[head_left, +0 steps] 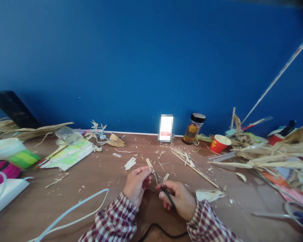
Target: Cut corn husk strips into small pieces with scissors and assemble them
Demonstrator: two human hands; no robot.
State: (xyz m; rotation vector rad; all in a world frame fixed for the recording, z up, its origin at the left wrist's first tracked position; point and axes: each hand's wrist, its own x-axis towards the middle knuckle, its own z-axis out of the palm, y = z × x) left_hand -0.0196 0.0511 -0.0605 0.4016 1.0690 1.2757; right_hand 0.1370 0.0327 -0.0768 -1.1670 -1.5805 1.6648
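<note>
Between the thumb and fingers of my left hand is a thin, flat strip of dried corn husk, its pale end pointing up and away. My right hand grips a pair of black-handled scissors, whose blades reach up to the strip beside my left fingertips. Whether the blades are parted I cannot make out. A small pile of cut pale strips lies beyond my left hand. Beyond my right hand are more loose strips and a long thin stick. A wider husk piece rests right of my right hand.
A lidded jar of amber liquid and a red paper cup stand near the blue wall. Heaped husks fill the right side. At left lie a painted paper, a magenta pouch and a white cable.
</note>
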